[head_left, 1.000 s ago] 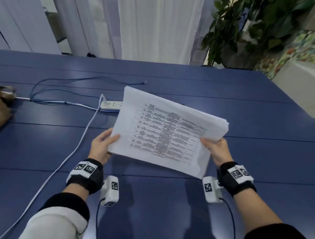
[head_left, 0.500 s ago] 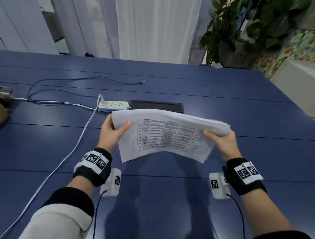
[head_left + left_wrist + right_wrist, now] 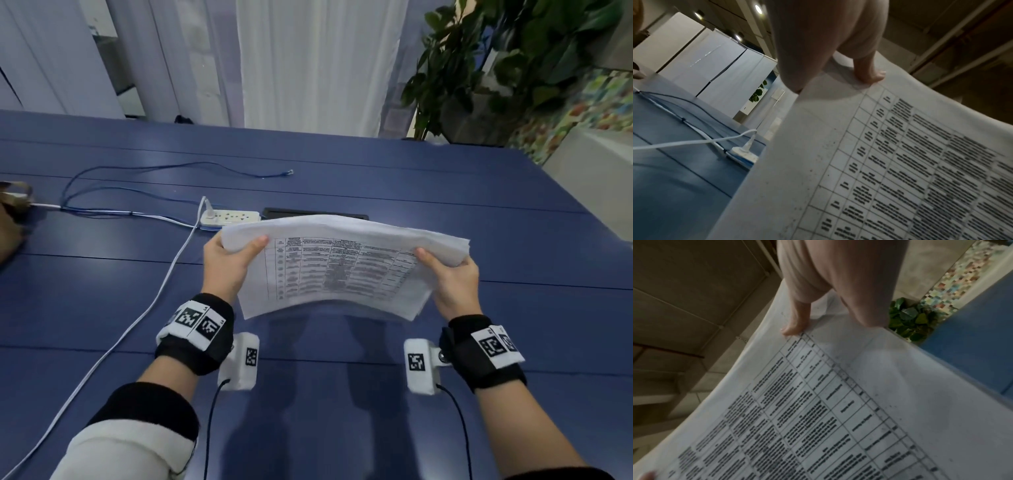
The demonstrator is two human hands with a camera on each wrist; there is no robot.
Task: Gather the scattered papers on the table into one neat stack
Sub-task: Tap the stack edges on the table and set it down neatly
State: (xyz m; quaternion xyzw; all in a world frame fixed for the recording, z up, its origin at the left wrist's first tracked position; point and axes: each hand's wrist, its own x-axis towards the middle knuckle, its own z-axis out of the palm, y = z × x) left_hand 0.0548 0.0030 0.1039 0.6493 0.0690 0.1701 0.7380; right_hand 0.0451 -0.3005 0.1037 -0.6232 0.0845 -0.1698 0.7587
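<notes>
A stack of white papers (image 3: 339, 270) with a printed table on the top sheet hangs in the air above the blue table (image 3: 445, 212), tipped nearly upright and bowed across its width. My left hand (image 3: 233, 257) grips its left edge, thumb on the printed face. My right hand (image 3: 445, 270) grips the right edge the same way. In the left wrist view the thumb presses the papers (image 3: 879, 162) near the table's header row. The right wrist view shows the thumb on the papers (image 3: 838, 402) at the sheet's top margin. The fingers behind the stack are hidden.
A white power strip (image 3: 229, 217) lies just beyond the papers, with a white cable (image 3: 137, 325) running to the near left and blue cables (image 3: 137, 171) looping behind. A black cable hatch (image 3: 308, 214) sits behind the stack. A brown object (image 3: 10, 219) is at the left edge; plants (image 3: 496, 61) stand at the far right.
The stack has swung from a tilted, flat hold to a level, nearly upright one. Both hands moved forward and up along its side edges, keeping their grip.
</notes>
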